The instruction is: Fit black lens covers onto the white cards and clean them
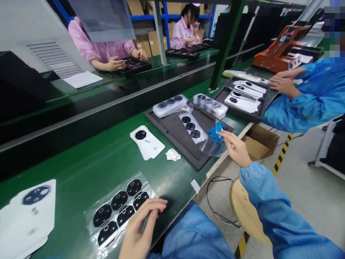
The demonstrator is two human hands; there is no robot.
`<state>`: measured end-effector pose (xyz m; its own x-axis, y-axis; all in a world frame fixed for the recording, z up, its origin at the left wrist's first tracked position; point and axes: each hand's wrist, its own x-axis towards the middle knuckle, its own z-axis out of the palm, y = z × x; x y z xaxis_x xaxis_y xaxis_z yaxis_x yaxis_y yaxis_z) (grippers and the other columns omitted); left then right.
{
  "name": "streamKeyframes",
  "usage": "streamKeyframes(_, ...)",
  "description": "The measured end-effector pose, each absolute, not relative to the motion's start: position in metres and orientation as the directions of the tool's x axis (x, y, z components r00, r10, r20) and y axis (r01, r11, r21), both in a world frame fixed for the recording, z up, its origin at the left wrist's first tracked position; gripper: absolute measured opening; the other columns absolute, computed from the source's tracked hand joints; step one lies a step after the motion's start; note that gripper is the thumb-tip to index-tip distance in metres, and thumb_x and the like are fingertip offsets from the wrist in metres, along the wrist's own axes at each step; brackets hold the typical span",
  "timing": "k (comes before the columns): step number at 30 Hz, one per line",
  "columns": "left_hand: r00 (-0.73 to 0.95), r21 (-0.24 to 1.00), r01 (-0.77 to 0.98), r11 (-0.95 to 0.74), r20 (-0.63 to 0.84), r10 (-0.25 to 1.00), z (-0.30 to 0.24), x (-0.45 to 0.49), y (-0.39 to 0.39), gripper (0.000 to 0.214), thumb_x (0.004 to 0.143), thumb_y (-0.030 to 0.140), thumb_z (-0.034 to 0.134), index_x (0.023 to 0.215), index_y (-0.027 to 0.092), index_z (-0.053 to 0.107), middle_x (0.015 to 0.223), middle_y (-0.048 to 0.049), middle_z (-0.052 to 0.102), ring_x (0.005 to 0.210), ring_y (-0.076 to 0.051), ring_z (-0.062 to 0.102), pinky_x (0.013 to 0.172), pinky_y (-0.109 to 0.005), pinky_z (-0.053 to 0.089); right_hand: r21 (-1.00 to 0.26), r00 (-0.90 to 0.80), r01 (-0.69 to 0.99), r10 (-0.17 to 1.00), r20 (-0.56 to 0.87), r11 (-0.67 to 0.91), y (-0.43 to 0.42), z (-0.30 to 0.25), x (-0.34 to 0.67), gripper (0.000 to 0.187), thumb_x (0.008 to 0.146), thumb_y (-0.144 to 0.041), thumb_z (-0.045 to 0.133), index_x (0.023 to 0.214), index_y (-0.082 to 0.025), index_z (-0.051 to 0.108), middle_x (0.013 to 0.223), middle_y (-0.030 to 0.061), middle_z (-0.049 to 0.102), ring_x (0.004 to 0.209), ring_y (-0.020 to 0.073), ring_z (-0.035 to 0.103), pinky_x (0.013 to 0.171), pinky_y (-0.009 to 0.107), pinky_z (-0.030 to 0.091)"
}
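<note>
My right hand (238, 149) is at the near right corner of a dark foam tray, its thumb and fingertips pinched on a blue round film piece (215, 133) with cut-out holes. Clear plastic film lies around that piece. My left hand (142, 225) hovers at or rests by the clear sheets of black octagonal camera lens covers (120, 199); its fingers are stretched and I see nothing in them. Whether it touches the sheets I cannot tell. On the dark tray (172, 138) lies a strip with three black lens covers (191, 126).
White phone back panels (148, 142) lie mid-bench, and a larger stack of panels (32, 216) sits at left. Crumpled white paper (173, 154) is beside the tray. A co-worker's hands (285, 82) are by a panel tray (239, 99). A wooden stool (248, 208) stands below.
</note>
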<state>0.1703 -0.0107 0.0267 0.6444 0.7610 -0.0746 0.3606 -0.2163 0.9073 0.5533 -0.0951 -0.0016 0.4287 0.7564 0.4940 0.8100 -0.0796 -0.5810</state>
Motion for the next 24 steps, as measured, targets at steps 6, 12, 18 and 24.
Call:
streamKeyframes(6,0.588,0.942,0.33,-0.063,-0.153,0.794,0.019,0.174,-0.01,0.022,0.09,0.035,0.053,0.087,0.022,0.07,0.101,-0.007,0.068,0.085,-0.019,0.062,0.072,-0.026,0.051,-0.822,0.589,0.563,0.655,0.474,0.088,-0.08,0.006,0.525,0.033,0.098,-0.036,0.04,0.121,-0.021,0.059,0.129,0.0122,0.058,0.119,0.0254,0.056,0.093,0.047,0.053)
streamKeyframes(12,0.519,0.951,-0.092,0.297,-0.209,0.829,0.012,0.192,-0.01,0.032,0.086,0.037,0.063,0.115,0.023,0.06,0.119,-0.0079,0.062,0.101,-0.017,0.061,0.085,-0.027,0.049,-0.948,0.54,0.186,0.779,0.32,0.26,-0.058,0.017,0.447,0.027,0.099,-0.032,0.039,0.118,-0.027,0.057,0.128,0.0107,0.06,0.115,0.029,0.06,0.083,0.051,0.057)
streamKeyframes(18,0.279,0.865,-0.396,0.309,-0.207,0.938,0.008,0.19,-0.005,0.06,0.086,0.066,0.043,0.114,0.015,0.059,0.111,-0.0162,0.066,0.095,-0.026,0.067,0.078,-0.04,0.056,-0.972,0.167,-0.13,0.97,0.174,0.197,-0.032,0.004,0.35,0.025,0.097,-0.022,0.045,0.114,-0.029,0.061,0.124,0.01,0.063,0.109,0.0292,0.064,0.077,0.045,0.062)
streamKeyframes(24,-0.244,0.912,-0.4,0.094,-0.205,0.948,0.005,0.087,-0.015,0.037,0.087,0.046,0.057,0.111,0.017,0.056,0.103,-0.0094,0.068,0.09,-0.019,0.066,0.073,-0.029,0.055,-0.965,-0.36,-0.087,0.896,0.261,0.246,0.009,0.0,0.245,0.037,0.102,-0.019,0.026,0.127,-0.028,0.05,0.131,0.0103,0.058,0.115,0.0241,0.06,0.081,0.04,0.061)
